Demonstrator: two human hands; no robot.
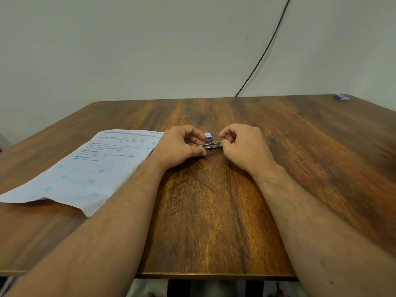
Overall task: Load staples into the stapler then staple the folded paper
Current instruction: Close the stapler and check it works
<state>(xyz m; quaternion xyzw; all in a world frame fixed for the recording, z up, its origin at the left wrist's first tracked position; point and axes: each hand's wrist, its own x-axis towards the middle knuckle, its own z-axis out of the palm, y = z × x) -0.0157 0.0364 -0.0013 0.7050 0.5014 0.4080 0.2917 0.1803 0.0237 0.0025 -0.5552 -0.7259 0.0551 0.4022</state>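
A small metal stapler [211, 146] lies across the middle of the wooden table [214, 211], held at both ends. My left hand [179, 146] grips its left end with thumb and fingers. My right hand [243, 144] pinches its right end; whether it holds staples is hidden. Just behind the stapler sits a small blue and white staple box [208, 136]. A printed white paper [85, 168] with blue dots lies flat to the left, partly under my left forearm, its near left edge curled up.
A second small blue box [341, 96] rests at the far right corner of the table. A black cable [263, 54] runs down the wall behind the table. The table's near edge is close to my body.
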